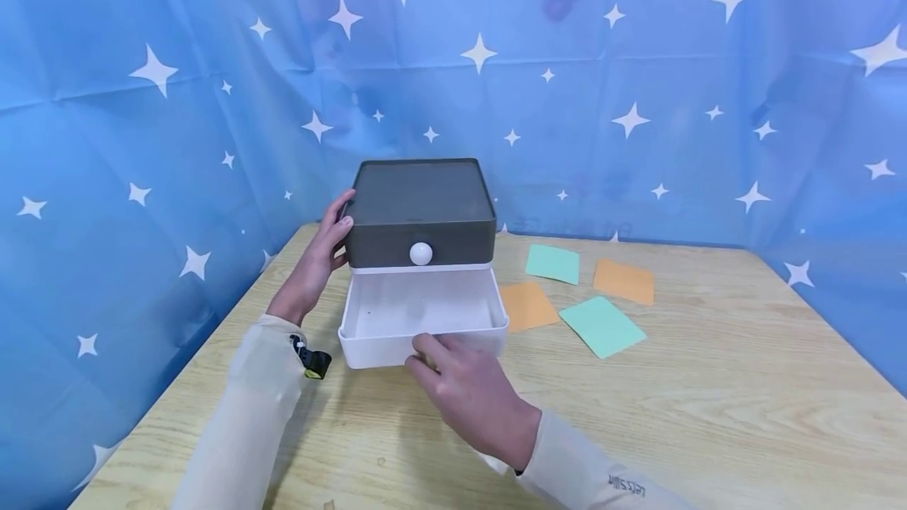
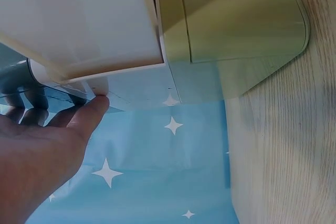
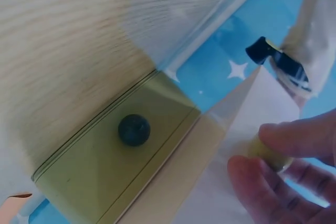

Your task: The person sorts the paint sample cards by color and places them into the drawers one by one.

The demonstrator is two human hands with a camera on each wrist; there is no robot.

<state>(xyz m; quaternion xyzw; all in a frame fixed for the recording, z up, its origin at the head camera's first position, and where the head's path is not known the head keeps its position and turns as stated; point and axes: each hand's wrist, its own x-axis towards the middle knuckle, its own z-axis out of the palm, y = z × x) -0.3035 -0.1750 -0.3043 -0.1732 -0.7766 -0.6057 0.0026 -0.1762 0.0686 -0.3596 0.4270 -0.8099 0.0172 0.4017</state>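
Note:
A small drawer unit [image 1: 421,191] with a dark grey top drawer and a round white knob [image 1: 421,253] stands on the table. Its white drawer [image 1: 425,305] is pulled out under the grey one and has nothing large in it. My right hand [image 1: 475,396] is at the front of that drawer; in the right wrist view its thumb and fingers pinch a yellowish knob [image 3: 270,156]. My left hand [image 1: 322,258] rests against the unit's left side, fingers extended. Below the white drawer, an olive-green drawer [image 3: 105,182] with a dark round knob [image 3: 134,130] shows in the right wrist view.
To the right of the unit, two green paper squares [image 1: 603,327] and two orange ones [image 1: 624,282] lie on the wooden table [image 1: 708,384]. A blue curtain [image 1: 567,101] with white stars hangs behind and at both sides.

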